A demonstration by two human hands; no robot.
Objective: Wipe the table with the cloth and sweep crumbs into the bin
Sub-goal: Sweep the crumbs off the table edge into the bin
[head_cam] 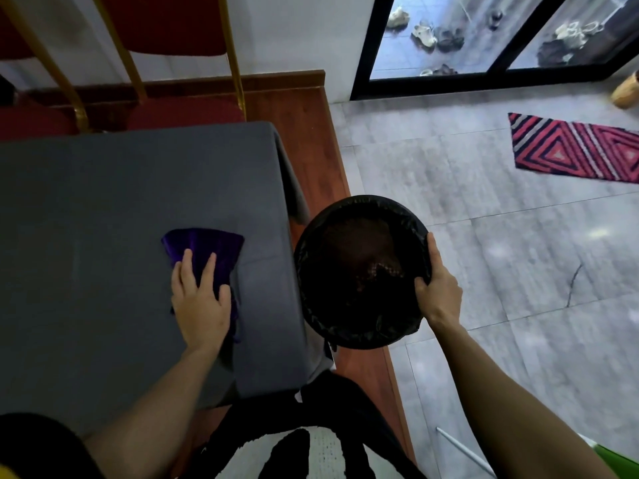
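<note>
Head: bin point(313, 271) inside too dark, crumbs can't tell.

The table point(103, 202) fills the left of the frame, with the cloth point(204, 250) on it near its right edge under the left hand point(200, 302). Just right of the table, at centre, the bin point(359, 271) is held at its rim by the right hand point(439, 292). Chairs point(183, 112) stand behind the table, upper left; a mat point(574, 146) lies upper right, with what seem to be shoes point(435, 36) beyond it.

red chairs point(179, 25), patterned rug point(574, 148), shoes point(437, 38)
</note>
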